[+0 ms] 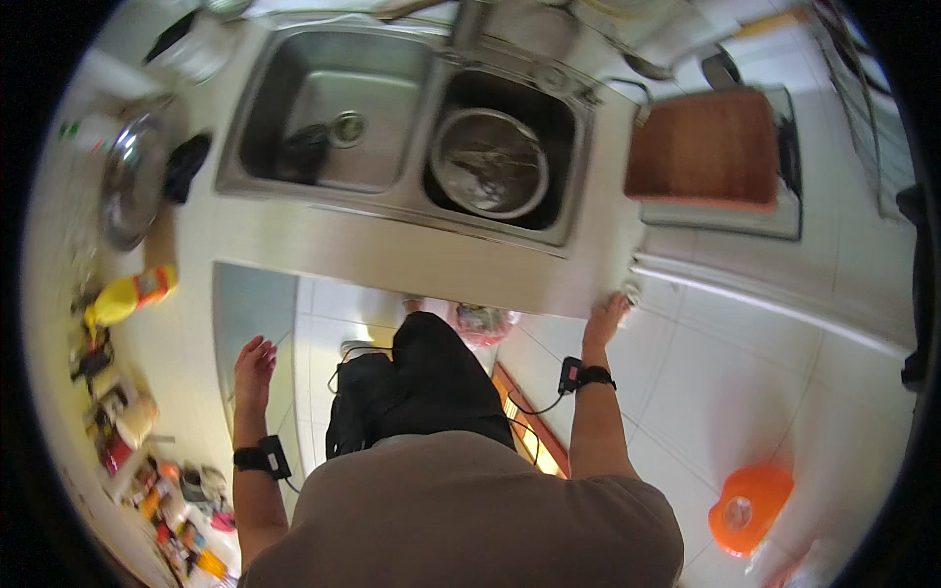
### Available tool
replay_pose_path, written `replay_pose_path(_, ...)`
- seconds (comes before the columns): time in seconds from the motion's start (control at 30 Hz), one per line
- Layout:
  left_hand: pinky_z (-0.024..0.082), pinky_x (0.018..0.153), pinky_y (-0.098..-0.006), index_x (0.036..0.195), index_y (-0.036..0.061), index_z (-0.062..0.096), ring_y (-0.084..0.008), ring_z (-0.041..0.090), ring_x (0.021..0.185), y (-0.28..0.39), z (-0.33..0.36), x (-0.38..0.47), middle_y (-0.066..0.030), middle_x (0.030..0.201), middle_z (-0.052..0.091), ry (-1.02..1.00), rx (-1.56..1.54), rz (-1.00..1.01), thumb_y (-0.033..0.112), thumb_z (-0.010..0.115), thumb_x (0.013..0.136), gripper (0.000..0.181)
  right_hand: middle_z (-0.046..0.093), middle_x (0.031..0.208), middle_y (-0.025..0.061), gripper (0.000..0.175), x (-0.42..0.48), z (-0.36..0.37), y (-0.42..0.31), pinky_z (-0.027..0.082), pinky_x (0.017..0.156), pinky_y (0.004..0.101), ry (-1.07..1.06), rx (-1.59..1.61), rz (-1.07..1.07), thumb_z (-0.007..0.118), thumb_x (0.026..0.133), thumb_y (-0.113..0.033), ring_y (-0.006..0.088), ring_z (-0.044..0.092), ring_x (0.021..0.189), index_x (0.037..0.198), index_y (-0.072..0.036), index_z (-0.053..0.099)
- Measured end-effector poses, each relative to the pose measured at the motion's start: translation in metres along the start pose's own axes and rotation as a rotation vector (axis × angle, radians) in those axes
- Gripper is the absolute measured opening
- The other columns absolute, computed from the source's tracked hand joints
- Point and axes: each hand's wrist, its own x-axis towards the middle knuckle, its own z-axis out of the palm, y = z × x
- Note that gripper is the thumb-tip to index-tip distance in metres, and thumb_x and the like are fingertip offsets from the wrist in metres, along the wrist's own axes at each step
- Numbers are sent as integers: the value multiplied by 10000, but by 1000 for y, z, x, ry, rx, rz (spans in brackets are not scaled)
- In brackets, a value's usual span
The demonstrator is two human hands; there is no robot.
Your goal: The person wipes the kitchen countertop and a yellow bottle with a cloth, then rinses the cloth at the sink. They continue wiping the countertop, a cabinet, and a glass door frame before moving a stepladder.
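Observation:
My right hand (607,319) is at the right end of the counter's front edge, its fingers on a small whitish cloth-like thing (631,294); the exact grip is blurred. My left hand (254,367) hangs empty beside the left counter, fingers slightly curled and apart. Before me a double-bowl stainless steel sink (397,213) is set in the counter. Its right bowl holds a round metal basin (544,176) with water and something indistinct inside. In the left bowl a dark object (305,151) lies beside the drain (347,129).
A reddish-brown board or tray (702,151) rests over the stove at right. On the left counter are a yellow bottle (132,295), a shiny metal lid or bowl (134,176) and a black bag-like thing (187,166). An orange plastic object (751,507) stands on the tiled floor, lower right.

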Motion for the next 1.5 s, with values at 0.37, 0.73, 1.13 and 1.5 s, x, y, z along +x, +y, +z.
replay_pose_path(0.37, 507, 877, -313, 1221, 39, 567, -203, 641, 999, -39, -121, -112, -82, 1071, 654, 403, -246, -8, 97, 507, 938, 294, 155, 1522, 359, 811, -128, 3, -243, 117, 1170, 572, -269, 44, -1094, 627, 866, -315, 542, 76, 1424, 1449, 103, 249)
replay_pose_path(0.73, 516, 843, -314, 1173, 41, 591, -209, 666, 942, -132, -224, -230, -77, 1019, 678, 687, -541, -21, 99, 558, 904, 277, 166, 1542, 329, 771, -250, 94, -522, 86, 1193, 510, -343, 107, -1518, 513, 933, -399, 479, 76, 1451, 1462, 104, 262)
replay_pose_path(1.13, 519, 771, -286, 1170, 43, 565, -191, 654, 870, -250, -314, -337, -54, 926, 655, 853, -934, 8, 100, 561, 915, 262, 32, 1563, 339, 831, -418, 140, -607, 24, 1189, 524, -400, 38, -1628, 474, 955, -423, 466, -62, 1463, 1465, 153, 160)
replay_pose_path(1.5, 506, 790, -284, 1170, 53, 550, -199, 627, 940, -278, -299, -339, -54, 997, 637, 891, -1076, 81, 137, 537, 958, 228, 233, 1579, 169, 702, -599, 102, -599, 208, 1190, 430, -891, -277, -2657, 573, 914, -286, 302, 197, 1475, 1498, -29, 281)
